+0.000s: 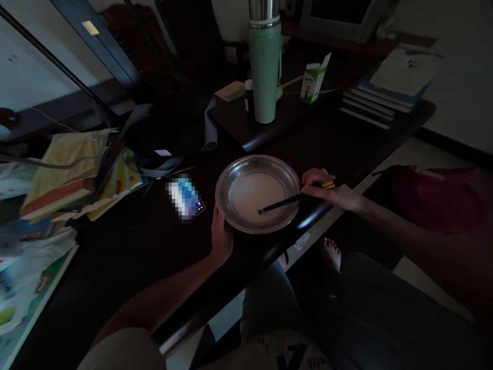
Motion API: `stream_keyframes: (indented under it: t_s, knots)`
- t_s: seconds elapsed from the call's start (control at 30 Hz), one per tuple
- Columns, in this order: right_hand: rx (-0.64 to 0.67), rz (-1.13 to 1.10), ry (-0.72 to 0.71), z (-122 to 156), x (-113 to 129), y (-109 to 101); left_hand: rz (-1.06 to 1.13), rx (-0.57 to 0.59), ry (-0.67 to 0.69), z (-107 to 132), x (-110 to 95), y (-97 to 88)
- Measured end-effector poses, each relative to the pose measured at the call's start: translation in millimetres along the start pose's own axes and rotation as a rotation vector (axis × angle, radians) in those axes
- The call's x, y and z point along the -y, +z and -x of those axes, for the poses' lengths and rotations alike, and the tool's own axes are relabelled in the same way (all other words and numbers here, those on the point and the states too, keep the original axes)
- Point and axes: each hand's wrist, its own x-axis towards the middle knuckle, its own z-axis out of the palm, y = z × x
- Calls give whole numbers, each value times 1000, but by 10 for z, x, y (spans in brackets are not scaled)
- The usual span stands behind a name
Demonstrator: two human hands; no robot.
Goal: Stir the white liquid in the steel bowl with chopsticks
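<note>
A shiny metal bowl (236,218) with pale, cloudy liquid (252,191) stands near the table's front edge. My left hand (222,238) grips its near left side, the thumb up at the rim and the other fingers mostly hidden below. From the right, my right hand (327,192) is closed around dark chopsticks (283,202) with gold bands near their upper ends. They slant down over the right rim, and their tips reach the liquid around the middle of the bowl.
Left of the bowl lies a lit phone (185,198), its screen blurred. Books and papers (65,164) crowd the left side. Behind stand a green thermos (265,72), a dark bottle (249,100) and a small green-white box (314,79). Stacked books (389,95) sit at the far right.
</note>
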Motion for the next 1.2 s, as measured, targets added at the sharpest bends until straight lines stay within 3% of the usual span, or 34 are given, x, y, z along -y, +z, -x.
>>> stream_keyframes:
  t_s: [0.17, 0.3, 0.4, 0.5, 0.63, 0.73, 0.83, 0.97, 1.1, 1.2]
  knots:
    - [-7, 31, -4, -96, 84, 321, -16, -18, 3, -4, 12, -14]
    - [-140, 93, 9, -256, 24, 363, -21, -8, -6, 1, -11, -1]
    - [-258, 141, 24, -322, -67, 260, -4, -11, -44, 5, -35, 11]
    - [-293, 147, 33, -295, -136, 66, 20, -34, -47, 6, -42, 17]
    - [-215, 108, 21, -156, -130, -211, 23, -22, -30, 9, -33, 19]
    - [-105, 61, 23, -51, -68, -284, 15, -12, -9, 9, -20, 16]
    - [-33, 18, -21, 4, 7, -178, 18, -22, 2, 2, -2, 10]
    - [26, -4, -47, -8, 88, 121, 21, -24, -16, -1, -1, 7]
    - [-5, 34, 7, -102, 114, 360, 32, -17, -14, 9, -41, 20]
    - [-71, 89, 23, -198, 80, 410, 0, -8, -19, 15, -70, 34]
